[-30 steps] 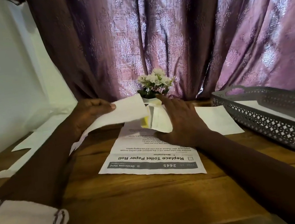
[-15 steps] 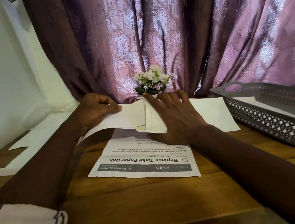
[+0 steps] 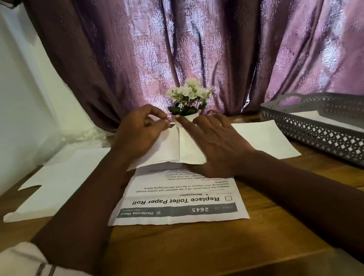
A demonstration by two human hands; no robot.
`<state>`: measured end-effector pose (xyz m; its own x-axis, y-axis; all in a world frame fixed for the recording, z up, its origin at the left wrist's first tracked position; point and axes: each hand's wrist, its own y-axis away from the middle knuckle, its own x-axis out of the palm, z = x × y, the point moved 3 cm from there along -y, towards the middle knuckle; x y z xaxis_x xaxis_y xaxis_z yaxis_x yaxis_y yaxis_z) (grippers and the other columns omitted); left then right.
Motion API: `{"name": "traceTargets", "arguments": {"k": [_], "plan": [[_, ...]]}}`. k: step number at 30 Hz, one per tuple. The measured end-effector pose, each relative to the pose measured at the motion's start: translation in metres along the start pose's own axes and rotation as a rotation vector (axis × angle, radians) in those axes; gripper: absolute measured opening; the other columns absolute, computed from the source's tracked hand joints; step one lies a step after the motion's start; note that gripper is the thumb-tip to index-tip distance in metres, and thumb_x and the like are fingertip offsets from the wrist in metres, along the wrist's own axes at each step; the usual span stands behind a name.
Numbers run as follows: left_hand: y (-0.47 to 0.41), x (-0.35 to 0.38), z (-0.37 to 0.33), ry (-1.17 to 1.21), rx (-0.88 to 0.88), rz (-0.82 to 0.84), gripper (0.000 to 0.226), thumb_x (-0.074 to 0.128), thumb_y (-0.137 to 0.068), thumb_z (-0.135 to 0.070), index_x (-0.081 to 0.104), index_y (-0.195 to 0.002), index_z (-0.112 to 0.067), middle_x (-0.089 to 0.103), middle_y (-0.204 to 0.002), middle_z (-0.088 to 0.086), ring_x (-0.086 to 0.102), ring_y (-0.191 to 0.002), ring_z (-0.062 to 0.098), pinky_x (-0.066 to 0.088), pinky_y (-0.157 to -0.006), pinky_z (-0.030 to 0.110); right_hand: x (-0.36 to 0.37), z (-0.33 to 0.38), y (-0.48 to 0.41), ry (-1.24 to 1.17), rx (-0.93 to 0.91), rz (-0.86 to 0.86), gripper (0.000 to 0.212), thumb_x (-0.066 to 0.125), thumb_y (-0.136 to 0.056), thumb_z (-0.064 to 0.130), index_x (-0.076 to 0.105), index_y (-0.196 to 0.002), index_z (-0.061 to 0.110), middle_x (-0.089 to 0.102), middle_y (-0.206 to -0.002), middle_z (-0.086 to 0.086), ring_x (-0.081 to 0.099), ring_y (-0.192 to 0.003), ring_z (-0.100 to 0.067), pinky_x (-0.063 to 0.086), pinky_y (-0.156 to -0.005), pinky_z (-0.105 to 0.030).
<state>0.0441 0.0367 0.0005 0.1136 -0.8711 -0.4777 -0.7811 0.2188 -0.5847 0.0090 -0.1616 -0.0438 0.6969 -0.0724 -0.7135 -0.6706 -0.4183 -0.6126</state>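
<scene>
Wooden surface (image 3: 192,253), folded paper (image 3: 168,148) just before the flower pot (image 3: 188,100): our left hand (image 3: 138,132) fingers pinch one flap, right hand (image 3: 215,143) fingers lie straight, pressing the other; we should align both edges before creasing.

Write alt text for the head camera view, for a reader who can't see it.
A person folds a white paper over a printed sheet on a wooden table: the left hand pinches its top corner, the right hand presses it flat. A grey lattice tray sits to the right; white flowers stand behind, before a purple curtain.
</scene>
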Motion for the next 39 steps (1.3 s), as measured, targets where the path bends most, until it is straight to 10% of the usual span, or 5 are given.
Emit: {"name": "traceTargets", "arguments": {"k": [7, 12, 20, 28, 39], "plan": [[0.0, -0.026, 0.024, 0.203, -0.232, 0.106, 0.026, 0.051, -0.089, 0.01, 0.072, -0.104, 0.006, 0.072, -0.07, -0.007, 0.061, -0.063, -0.003, 0.044, -0.057, 0.007, 0.004, -0.012, 0.003, -0.054, 0.106, 0.001, 0.108, 0.04, -0.078, 0.083, 0.013, -0.163, 0.022, 0.049, -0.136, -0.013, 0.049, -0.122, -0.036, 0.032, -0.11, -0.053], [0.005, -0.033, 0.035, 0.208, -0.45, 0.287, 0.04, 0.05, -0.089, 0.006, 0.072, -0.117, -0.01, 0.071, -0.102, 0.003, 0.065, -0.089, 0.012, 0.049, -0.066, 0.016, 0.003, -0.014, 0.004, -0.068, 0.126, -0.04, 0.105, 0.046, -0.078, 0.08, 0.018, -0.162, 0.022, 0.051, -0.131, -0.011, 0.051, -0.119, -0.035, 0.035, -0.106, -0.052], [0.002, -0.003, 0.02, 0.537, -0.309, -0.027, 0.048, 0.083, -0.07, 0.007, 0.073, -0.114, -0.011, 0.076, -0.095, 0.013, 0.074, -0.078, 0.022, 0.062, -0.078, 0.035, -0.002, -0.005, 0.003, -0.064, 0.074, -0.032, 0.117, 0.043, -0.077, 0.085, 0.002, -0.164, 0.019, 0.052, -0.13, -0.013, 0.05, -0.118, -0.035, 0.034, -0.107, -0.055], [0.0, 0.043, 0.003, 0.222, -0.23, -0.093, 0.047, 0.085, -0.075, -0.05, 0.07, -0.111, -0.024, 0.072, -0.099, -0.008, 0.068, -0.091, 0.008, 0.055, -0.078, 0.029, 0.001, -0.003, 0.001, -0.063, 0.101, -0.046, 0.118, 0.043, -0.077, 0.083, 0.0, -0.164, 0.017, 0.052, -0.129, -0.012, 0.05, -0.117, -0.034, 0.036, -0.106, -0.054], [0.009, 0.054, -0.006, 0.375, -0.135, 0.172, 0.08, 0.081, -0.076, 0.011, 0.05, -0.135, -0.033, 0.074, -0.11, 0.003, 0.075, -0.097, 0.017, 0.063, -0.075, 0.037, -0.011, 0.001, 0.001, -0.257, 0.038, -0.116, 0.133, 0.061, -0.071, 0.079, -0.009, -0.163, 0.013, 0.052, -0.131, -0.007, 0.049, -0.118, -0.027, 0.033, -0.108, -0.05]]}}
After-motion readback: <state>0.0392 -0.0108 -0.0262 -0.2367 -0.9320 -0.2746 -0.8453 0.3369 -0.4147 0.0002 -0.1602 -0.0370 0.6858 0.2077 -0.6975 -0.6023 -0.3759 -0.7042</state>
